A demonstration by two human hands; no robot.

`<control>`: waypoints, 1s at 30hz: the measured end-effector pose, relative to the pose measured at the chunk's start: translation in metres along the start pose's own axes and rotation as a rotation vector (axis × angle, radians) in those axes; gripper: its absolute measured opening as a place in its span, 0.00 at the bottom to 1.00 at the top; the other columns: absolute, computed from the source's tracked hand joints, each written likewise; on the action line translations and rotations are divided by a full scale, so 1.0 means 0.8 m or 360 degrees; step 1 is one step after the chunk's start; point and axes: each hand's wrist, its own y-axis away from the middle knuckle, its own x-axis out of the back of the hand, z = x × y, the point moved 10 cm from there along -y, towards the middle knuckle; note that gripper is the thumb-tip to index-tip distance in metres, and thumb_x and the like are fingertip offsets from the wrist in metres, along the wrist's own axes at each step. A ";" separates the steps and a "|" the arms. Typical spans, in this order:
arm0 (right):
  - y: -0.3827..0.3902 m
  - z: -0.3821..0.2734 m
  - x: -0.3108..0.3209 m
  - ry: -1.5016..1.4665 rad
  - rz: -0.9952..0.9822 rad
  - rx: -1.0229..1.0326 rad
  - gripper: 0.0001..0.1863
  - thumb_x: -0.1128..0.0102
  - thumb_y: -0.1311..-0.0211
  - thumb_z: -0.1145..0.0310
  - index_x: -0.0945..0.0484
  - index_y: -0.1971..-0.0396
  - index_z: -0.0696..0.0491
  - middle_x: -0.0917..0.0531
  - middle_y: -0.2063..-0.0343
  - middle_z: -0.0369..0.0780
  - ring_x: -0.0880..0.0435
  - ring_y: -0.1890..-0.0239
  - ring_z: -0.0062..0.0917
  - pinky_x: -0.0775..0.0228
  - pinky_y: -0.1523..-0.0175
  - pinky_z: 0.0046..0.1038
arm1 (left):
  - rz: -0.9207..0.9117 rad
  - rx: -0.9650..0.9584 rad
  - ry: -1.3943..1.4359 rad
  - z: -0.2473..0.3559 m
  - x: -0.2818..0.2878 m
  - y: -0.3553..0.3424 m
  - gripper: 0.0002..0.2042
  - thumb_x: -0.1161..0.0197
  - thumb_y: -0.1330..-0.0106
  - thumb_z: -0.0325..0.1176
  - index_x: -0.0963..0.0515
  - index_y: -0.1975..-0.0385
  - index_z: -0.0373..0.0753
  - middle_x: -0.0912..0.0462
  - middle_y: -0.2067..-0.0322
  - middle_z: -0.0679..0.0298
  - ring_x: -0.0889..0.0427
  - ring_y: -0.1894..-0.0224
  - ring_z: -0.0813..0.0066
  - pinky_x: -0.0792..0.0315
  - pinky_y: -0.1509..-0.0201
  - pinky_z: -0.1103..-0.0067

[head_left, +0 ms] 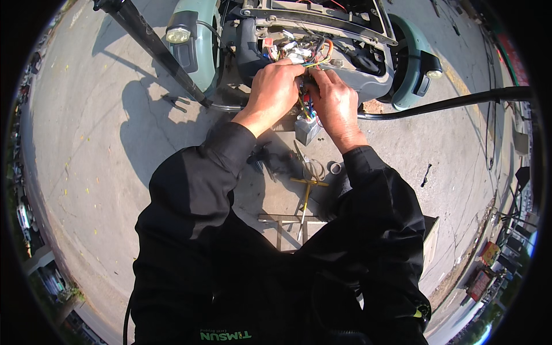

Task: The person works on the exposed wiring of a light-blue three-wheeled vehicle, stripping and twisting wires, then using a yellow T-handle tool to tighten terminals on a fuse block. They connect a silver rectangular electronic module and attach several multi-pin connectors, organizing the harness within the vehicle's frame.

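My left hand [272,91] and my right hand [336,102] are close together at the front edge of a small vehicle's open rear housing [371,86]. Fingers of both hands are curled in and pinched on thin wires [311,64], though the fingertips partly hide what they grip. Behind them a tangle of cables with white connectors [296,53] fills the housing. Below my hands a small grey box [307,130] hangs or stands, with coloured wires coming out of its top.
On the ground below are scissors [301,154], a yellow T-handled tool [307,195] and a roll of tape [335,168]. Black tubes stretch out left [155,52] and right [448,103] of the vehicle. Green fenders [198,57] with lamps flank the housing. Pliers [175,102] lie at the left.
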 end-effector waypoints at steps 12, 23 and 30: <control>0.007 -0.005 -0.010 -0.0050 0.0056 0.0087 0.09 0.31 0.46 0.72 0.14 0.63 0.49 0.15 0.67 0.38 0.13 0.65 0.35 0.20 0.62 0.35 | 0.0025 0.0016 0.0081 -0.001 0.001 0.002 0.11 0.35 0.39 0.21 0.13 0.58 0.37 0.12 0.59 0.53 0.13 0.58 0.49 0.18 0.54 0.66; 0.006 0.002 -0.003 -0.0312 -0.0037 0.0022 0.08 0.33 0.38 0.72 0.15 0.60 0.54 0.15 0.66 0.43 0.13 0.65 0.41 0.20 0.59 0.37 | 0.0047 -0.0029 0.0099 0.001 0.001 0.003 0.10 0.37 0.39 0.23 0.13 0.60 0.38 0.14 0.62 0.54 0.14 0.61 0.49 0.19 0.55 0.63; 0.008 -0.020 -0.001 0.0018 0.0074 0.0353 0.06 0.32 0.39 0.71 0.16 0.63 0.54 0.15 0.69 0.41 0.13 0.66 0.39 0.20 0.60 0.36 | 0.0065 -0.0029 0.0089 0.003 0.004 0.003 0.11 0.37 0.39 0.21 0.13 0.59 0.37 0.13 0.61 0.53 0.14 0.60 0.49 0.19 0.55 0.64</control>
